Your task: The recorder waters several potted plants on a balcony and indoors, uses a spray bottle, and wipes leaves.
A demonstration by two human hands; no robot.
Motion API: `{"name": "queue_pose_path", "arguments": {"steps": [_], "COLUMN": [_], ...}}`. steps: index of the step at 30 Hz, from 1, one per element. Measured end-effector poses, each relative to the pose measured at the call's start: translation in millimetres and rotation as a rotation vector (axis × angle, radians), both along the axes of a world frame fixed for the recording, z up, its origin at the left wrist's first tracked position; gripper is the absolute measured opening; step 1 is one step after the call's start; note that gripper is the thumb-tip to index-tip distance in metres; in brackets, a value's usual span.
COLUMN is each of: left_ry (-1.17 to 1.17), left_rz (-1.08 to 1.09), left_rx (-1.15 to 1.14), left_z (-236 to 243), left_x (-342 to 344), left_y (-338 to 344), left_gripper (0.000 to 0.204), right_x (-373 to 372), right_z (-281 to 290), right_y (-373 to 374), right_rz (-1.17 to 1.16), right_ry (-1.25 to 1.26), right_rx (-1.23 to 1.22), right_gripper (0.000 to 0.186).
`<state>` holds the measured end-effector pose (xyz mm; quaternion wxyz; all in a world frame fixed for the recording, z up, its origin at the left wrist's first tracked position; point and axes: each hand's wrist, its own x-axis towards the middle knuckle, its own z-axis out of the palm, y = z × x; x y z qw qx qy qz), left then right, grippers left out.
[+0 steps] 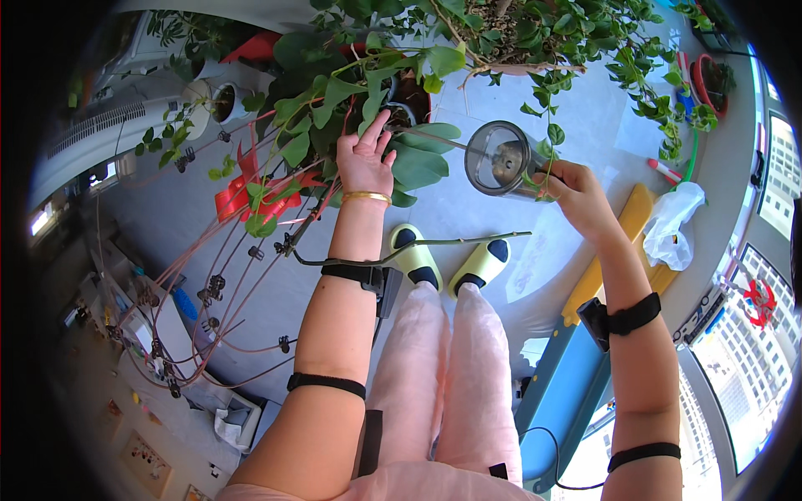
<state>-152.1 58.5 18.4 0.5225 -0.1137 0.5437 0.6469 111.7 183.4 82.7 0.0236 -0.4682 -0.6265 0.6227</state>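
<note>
My right hand [576, 194] grips a grey see-through watering can [483, 177], tilted so its round mouth faces up toward me. Its long thin spout [439, 139] points left, toward a leafy potted plant [418, 165]. The spout's tip lies close to the dark pot [404, 112], partly behind leaves. My left hand [366, 159] is palm up among the leaves, fingers apart, next to the pot and the spout's end. It appears to push foliage aside and holds nothing I can see. Whether water is flowing cannot be made out.
A trailing plant [585, 37] stands at the far side. Bent stems with black clips [215, 288] and a red ribbon [251, 188] spread at the left. A bare branch [451, 240] crosses above my slippers [415, 255]. A blue-and-yellow piece [560, 380] and a plastic bag [672, 225] are at the right.
</note>
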Motion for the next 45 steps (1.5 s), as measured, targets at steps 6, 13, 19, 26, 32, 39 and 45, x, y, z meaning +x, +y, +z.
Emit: {"name": "queue_pose_path", "arguments": {"steps": [6,13,19,26,32,39,45], "left_ry": [0.016,0.047,0.084,0.124,0.155,0.354,0.288], "left_rz": [-0.006,-0.046,-0.097,-0.297,-0.475,-0.948,-1.189], "left_rx": [-0.036,-0.102,-0.201,-0.332,-0.516,-0.366,-0.104], "left_z": [-2.4,-4.4,-0.5,11.1,29.0,96.0,155.9], "left_x": [2.8,14.4,33.5,59.3,98.8,133.5,144.9], "left_y": [2.1,3.5,-4.2,-32.9,-87.9,-169.1,-174.4], "left_gripper": [0.059,0.060,0.055,0.056,0.045,0.027,0.030], "right_x": [18.9,46.2,57.9,69.3,84.7,131.2,183.4], "right_z": [-18.2,-32.3,-41.8,-45.5,-49.0,0.8,51.2], "right_y": [-5.3,-4.4,-13.9,-38.5,-45.1,-77.1,-154.8], "right_rz": [-0.128,-0.176,-0.285,-0.398,-0.476,-0.507,-0.710], "right_ry": [-0.029,-0.014,0.053,0.035,0.086,0.119,0.082], "right_rx": [-0.139,-0.195,-0.251,-0.227,-0.235,-0.257,-0.253], "right_gripper": [0.023,0.021,0.022,0.023,0.023,0.026,0.026]}}
